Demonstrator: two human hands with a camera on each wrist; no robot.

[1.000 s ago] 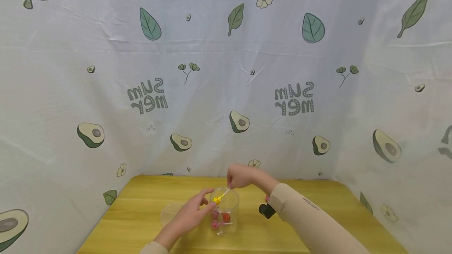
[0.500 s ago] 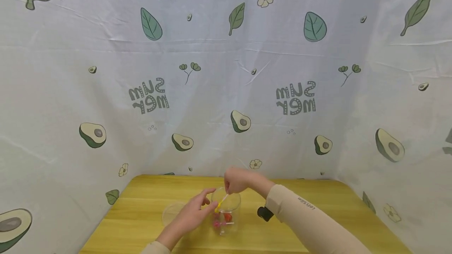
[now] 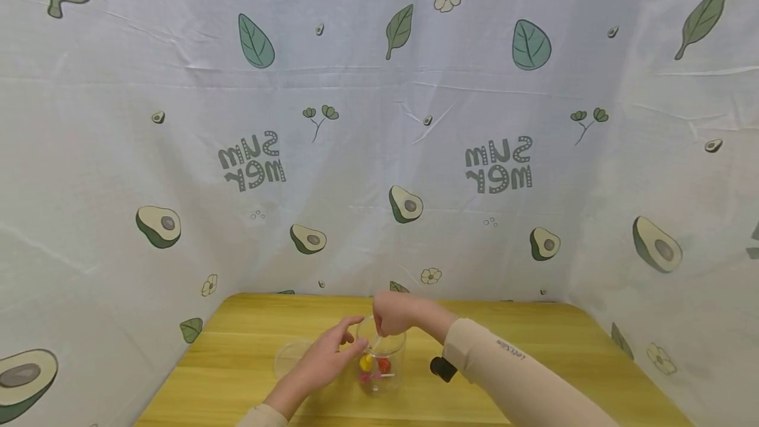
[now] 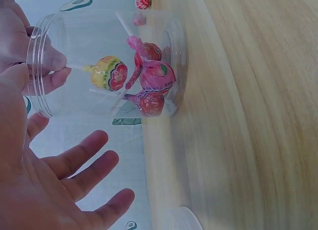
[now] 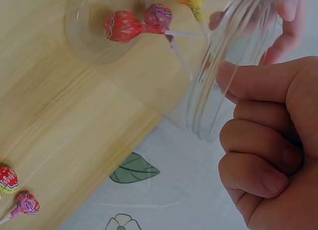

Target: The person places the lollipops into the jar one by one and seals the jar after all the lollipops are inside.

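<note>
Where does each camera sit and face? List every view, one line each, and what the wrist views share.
Head: on the head, looking forward and down at the table and patterned curtain; left hand and right hand show.
Left wrist: on that wrist, looking side-on at the clear jar; spread left fingers and part of the right hand show.
Right wrist: on that wrist, looking across the jar's mouth toward the table; curled right fingers and part of the left hand show.
Shared: both wrist views show the yellow lollipop inside the jar.

Wooden table point(image 3: 534, 328): jar point(image 4: 94, 36), lid point(image 3: 289, 357), lollipops point(image 5: 28, 202).
</note>
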